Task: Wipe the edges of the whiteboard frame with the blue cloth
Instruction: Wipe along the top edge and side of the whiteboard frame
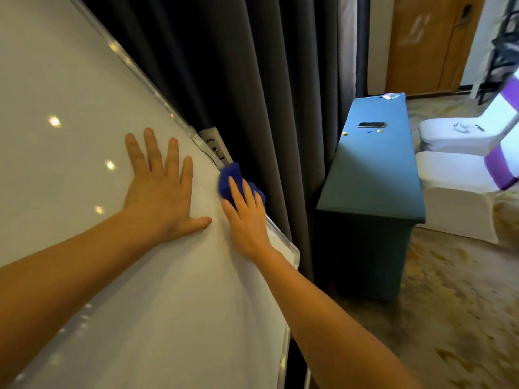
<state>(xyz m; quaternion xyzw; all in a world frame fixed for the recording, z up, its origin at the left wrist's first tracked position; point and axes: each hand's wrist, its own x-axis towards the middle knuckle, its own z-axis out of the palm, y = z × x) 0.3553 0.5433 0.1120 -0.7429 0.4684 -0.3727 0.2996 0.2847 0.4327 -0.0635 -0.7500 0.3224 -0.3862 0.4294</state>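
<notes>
One blue cloth (235,181) under right hand (245,217), on frame edge (276,228).

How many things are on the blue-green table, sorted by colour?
On the table:
Black phone: 1
Yellow small pieces: 2
Blue small piece: 1
Pale packet at the far end, too blurry to name: 1
Total: 5

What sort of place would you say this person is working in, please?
Probably a meeting or function room: a large whiteboard, a cloth-draped table, and white covered chairs with purple sashes.
</notes>
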